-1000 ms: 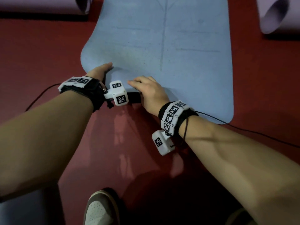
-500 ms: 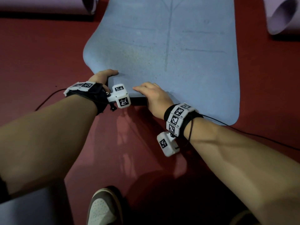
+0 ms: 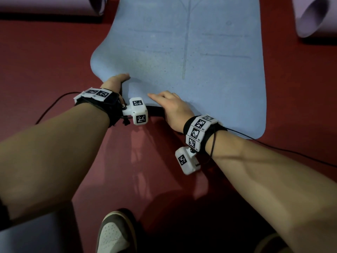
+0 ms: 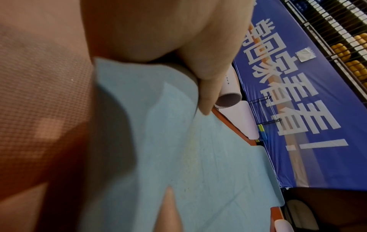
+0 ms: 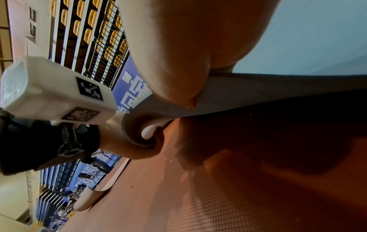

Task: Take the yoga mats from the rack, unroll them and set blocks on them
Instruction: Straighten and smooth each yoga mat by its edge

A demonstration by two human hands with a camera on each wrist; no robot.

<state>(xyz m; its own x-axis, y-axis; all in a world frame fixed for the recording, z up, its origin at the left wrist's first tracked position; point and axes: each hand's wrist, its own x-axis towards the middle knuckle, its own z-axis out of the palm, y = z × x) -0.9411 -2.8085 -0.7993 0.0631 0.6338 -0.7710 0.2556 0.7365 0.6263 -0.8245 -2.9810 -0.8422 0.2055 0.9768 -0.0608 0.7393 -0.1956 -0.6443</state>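
Observation:
A light blue yoga mat (image 3: 200,61) lies unrolled on the red floor, stretching away from me. Its near left corner is curled up off the floor, grey underside showing (image 5: 268,91). My left hand (image 3: 116,83) grips that curled corner, thumb on top (image 4: 206,87) and fingers wrapped inside the curl. My right hand (image 3: 173,106) holds the near edge just to the right, fingers curled over the blue top surface and the thumb against the underside. The mat's near right corner lies flat. No blocks are in view.
Rolled lilac mats lie at the far left (image 3: 54,4) and far right (image 3: 313,17). My shoe (image 3: 114,232) stands on the floor below my arms. Wrist cables (image 3: 291,152) trail across the floor. A blue banner (image 4: 298,109) and a wire rack stand beyond the mat's far end.
Both hands keep their hold on the near edge. Hands and mat sit slightly lower and to the right in view; the curled corner looks much the same.

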